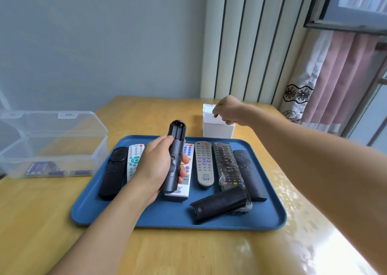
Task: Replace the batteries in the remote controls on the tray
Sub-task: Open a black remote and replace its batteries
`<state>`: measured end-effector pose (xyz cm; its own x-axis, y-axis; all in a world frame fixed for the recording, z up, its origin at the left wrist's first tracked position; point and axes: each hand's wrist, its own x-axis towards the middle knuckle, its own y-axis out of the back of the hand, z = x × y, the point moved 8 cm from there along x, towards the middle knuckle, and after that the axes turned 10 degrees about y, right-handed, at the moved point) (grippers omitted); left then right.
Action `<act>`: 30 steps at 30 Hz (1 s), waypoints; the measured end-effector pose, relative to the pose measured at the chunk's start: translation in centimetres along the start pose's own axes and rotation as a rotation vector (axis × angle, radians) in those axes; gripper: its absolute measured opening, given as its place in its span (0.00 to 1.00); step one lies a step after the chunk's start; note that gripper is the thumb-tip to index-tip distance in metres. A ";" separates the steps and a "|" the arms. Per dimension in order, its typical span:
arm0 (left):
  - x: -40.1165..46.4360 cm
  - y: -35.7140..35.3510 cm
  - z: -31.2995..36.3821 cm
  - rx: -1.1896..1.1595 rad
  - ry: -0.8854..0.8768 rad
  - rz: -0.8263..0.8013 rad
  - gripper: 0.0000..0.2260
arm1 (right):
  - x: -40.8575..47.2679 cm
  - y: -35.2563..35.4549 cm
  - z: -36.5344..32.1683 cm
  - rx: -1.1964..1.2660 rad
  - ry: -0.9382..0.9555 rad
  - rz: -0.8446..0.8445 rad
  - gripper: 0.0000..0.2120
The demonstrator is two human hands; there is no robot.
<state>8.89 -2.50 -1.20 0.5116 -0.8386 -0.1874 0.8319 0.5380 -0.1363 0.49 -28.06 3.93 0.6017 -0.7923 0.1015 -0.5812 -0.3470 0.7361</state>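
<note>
Left hand point(156, 165) grips remote point(175, 149); right hand point(227, 110) pinches battery point(215, 115).

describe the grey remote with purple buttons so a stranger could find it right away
Start at the blue tray on the wooden table and look along the row of remotes lying on it. The grey remote lies right of centre, between a white remote and a plastic-wrapped black remote. It alone has a light grey body with purple buttons.
</note>
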 end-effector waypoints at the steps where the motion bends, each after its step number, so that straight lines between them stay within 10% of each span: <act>1: 0.1 0.1 -0.1 0.001 0.000 0.002 0.15 | 0.8 -0.3 -0.3 -0.079 0.022 -0.041 0.09; 6: 0.7 0.6 -0.2 -0.020 -0.004 0.003 0.15 | 1.5 -0.7 -1.7 -0.278 0.091 -0.165 0.13; 13: 0.7 1.9 1.3 -0.034 -0.033 0.071 0.14 | -4.4 -1.6 -8.3 -0.132 0.414 0.100 0.08; 20: -2.0 11.9 4.7 0.425 -0.068 0.100 0.10 | -9.6 -8.6 -16.5 -0.028 0.611 -0.023 0.07; 30: -6.4 28.6 2.5 -0.049 -0.299 0.684 0.03 | -11.8 -22.8 -27.9 -0.228 0.845 -0.413 0.15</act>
<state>29.98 18.00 -1.43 0.9539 -0.2991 0.0260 0.2999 0.9453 -0.1286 21.89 3.17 4.64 0.9819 0.0232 0.1881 -0.1691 -0.3408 0.9248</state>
